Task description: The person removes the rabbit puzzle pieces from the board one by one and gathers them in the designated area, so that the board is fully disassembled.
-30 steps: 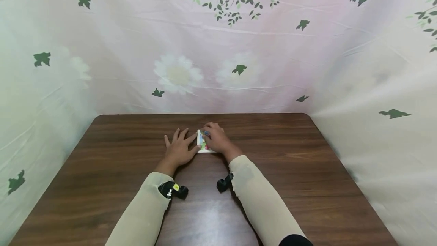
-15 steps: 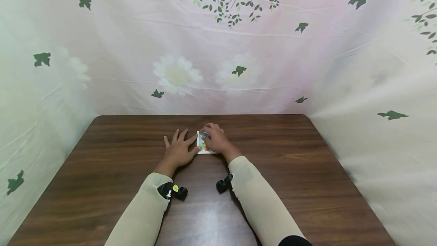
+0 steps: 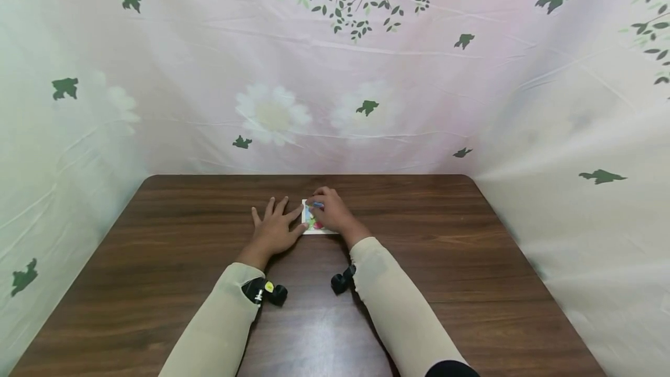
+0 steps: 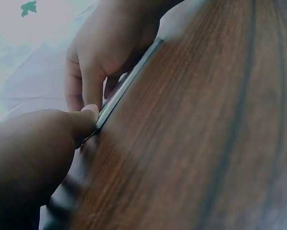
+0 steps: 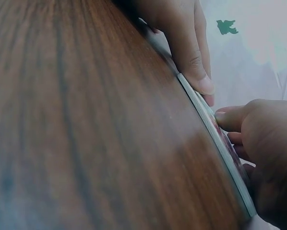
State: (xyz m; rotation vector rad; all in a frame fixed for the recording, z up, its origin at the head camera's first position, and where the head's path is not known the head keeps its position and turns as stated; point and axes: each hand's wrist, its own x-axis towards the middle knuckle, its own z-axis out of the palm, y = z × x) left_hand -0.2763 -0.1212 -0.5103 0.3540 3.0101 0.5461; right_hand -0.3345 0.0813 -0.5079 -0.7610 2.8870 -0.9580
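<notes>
A small flat board (image 3: 309, 227) with a white border and a colourful picture lies on the table, its thin pale edge showing in both wrist views. My left hand (image 3: 275, 231) is spread flat on its left side, with thumb and forefinger touching the board's left border. Over the right part of the board is my right hand (image 3: 335, 212), fingers bent downward. Between its thumb and fingers shows a small blue piece (image 3: 317, 205), which it seems to pinch. The right hand hides much of the picture, and the wrist views do not show the piece clearly.
The brown wood-grain table (image 3: 419, 266) extends around both hands. Behind it and along its sides hangs a pale curtain (image 3: 324, 68) printed with flowers, leaves and green birds. Black wrist cameras sit on both sleeves.
The blue piece shows more plainly under the right fingers and looks shifted or tilted. Right fingertips have moved very slightly; the left hand and board stay in place.
</notes>
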